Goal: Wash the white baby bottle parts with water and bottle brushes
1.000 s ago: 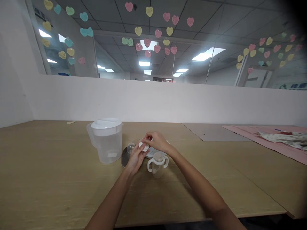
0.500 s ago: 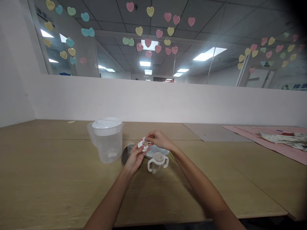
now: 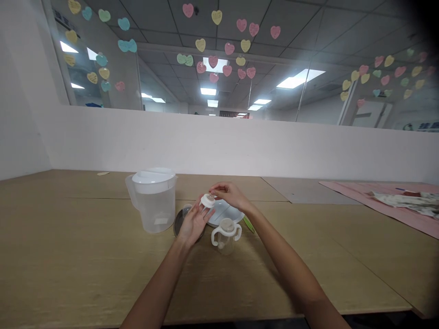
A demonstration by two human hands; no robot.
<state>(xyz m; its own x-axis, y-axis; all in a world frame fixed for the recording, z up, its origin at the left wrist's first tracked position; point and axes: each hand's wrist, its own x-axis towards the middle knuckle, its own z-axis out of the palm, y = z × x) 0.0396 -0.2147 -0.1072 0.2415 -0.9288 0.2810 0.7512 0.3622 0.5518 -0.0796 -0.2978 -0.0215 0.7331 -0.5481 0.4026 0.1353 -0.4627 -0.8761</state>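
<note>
My right hand (image 3: 229, 194) pinches the clear teat of a white baby-bottle collar (image 3: 207, 201) between thumb and fingertips. Just below and left of it, my left hand (image 3: 194, 225) is palm up with its fingers stretched out; whether they touch the collar I cannot tell. Upright in front of both hands stands a clear baby bottle (image 3: 226, 242) with two white handles and no teat on top. Behind the bottle lies a pale plate (image 3: 224, 214), partly covered by my right hand. A small clear cap (image 3: 187, 209) sits beside my left hand.
A lidded translucent pitcher (image 3: 156, 203) stands to the left on the wooden table (image 3: 85, 256). Under my left hand is a dark round dish (image 3: 179, 222), mostly hidden. A green-handled item (image 3: 249, 225) lies by my right wrist. Farther right is a pink cloth (image 3: 346, 189).
The collar has risen slightly and tilted, its teat now in my right fingertips. My left fingers have spread from around it. The bottle and pitcher stay put.
</note>
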